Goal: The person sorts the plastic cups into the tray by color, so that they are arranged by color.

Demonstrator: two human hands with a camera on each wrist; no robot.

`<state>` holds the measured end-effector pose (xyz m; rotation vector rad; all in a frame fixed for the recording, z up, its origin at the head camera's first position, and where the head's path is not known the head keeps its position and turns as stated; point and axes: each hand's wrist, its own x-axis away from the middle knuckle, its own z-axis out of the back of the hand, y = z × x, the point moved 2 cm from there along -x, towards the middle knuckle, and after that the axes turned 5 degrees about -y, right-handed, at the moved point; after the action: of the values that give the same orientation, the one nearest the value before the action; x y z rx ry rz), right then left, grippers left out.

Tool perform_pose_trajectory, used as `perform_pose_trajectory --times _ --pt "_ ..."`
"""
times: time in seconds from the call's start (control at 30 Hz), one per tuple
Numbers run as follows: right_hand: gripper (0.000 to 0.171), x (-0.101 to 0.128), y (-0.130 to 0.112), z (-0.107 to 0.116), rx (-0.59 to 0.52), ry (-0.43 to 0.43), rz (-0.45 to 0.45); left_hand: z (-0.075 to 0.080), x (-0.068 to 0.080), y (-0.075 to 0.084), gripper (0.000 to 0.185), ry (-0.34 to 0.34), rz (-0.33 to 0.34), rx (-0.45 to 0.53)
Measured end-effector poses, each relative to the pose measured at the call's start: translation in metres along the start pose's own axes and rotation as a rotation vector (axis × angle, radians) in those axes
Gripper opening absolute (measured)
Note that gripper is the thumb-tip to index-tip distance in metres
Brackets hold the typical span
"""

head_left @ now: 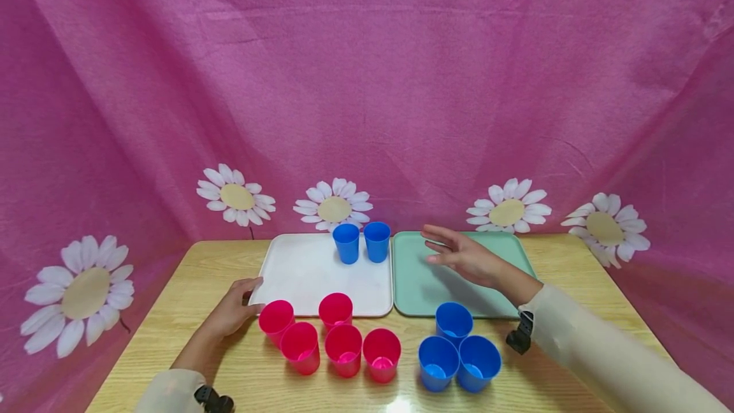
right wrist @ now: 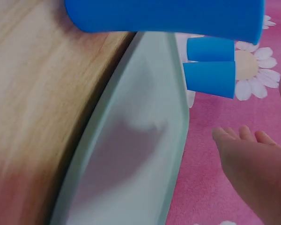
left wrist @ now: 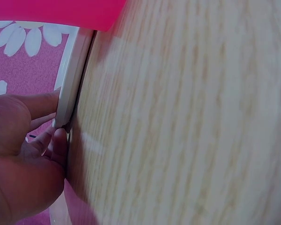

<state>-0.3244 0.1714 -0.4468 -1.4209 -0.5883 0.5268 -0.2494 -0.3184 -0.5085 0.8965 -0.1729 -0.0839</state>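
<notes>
Left hand (head_left: 232, 308) grips white tray (head_left: 304, 273) corner; right hand (head_left: 464, 255) spread above green tray (head_left: 418, 289).

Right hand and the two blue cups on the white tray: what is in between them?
Only bare green tray lies between the right hand and the two blue cups; the head view shows it.

2 trays (head_left: 309, 273) side by side, 2 cups (head_left: 362, 242) on left tray, cup groups (head_left: 332, 340) in front
</notes>
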Motion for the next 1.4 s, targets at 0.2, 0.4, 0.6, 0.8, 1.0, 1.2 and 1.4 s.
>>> perform_pose_trajectory --times 0.2,0.4,0.6,0.8,1.0,1.2,1.4 --pt "0.079 0.024 -0.002 0.001 0.032 0.036 0.005 0.000 0.000 0.000 0.064 -0.004 0.001 0.006" --pt "0.078 0.048 0.005 0.000 0.038 0.041 0.031 0.000 0.000 0.000 0.063 0.001 -0.010 -0.001" --pt "0.077 0.071 0.012 -0.003 0.033 0.077 0.043 -0.001 0.001 0.000 0.064 0.011 -0.008 -0.013" --pt "0.073 0.096 0.015 -0.011 0.033 0.100 0.046 -0.001 0.001 0.000 0.065 -0.004 0.008 0.006" --pt "0.070 0.119 0.018 -0.025 0.000 0.113 0.078 -0.001 -0.001 -0.001 0.065 -0.002 -0.005 0.004" --pt "0.067 0.137 0.026 -0.043 -0.017 0.138 0.050 -0.001 -0.001 -0.003 0.065 -0.004 0.008 0.001" --pt "0.069 0.153 0.030 -0.059 -0.041 0.171 -0.100 -0.001 0.000 0.000 0.066 -0.002 0.014 0.014"
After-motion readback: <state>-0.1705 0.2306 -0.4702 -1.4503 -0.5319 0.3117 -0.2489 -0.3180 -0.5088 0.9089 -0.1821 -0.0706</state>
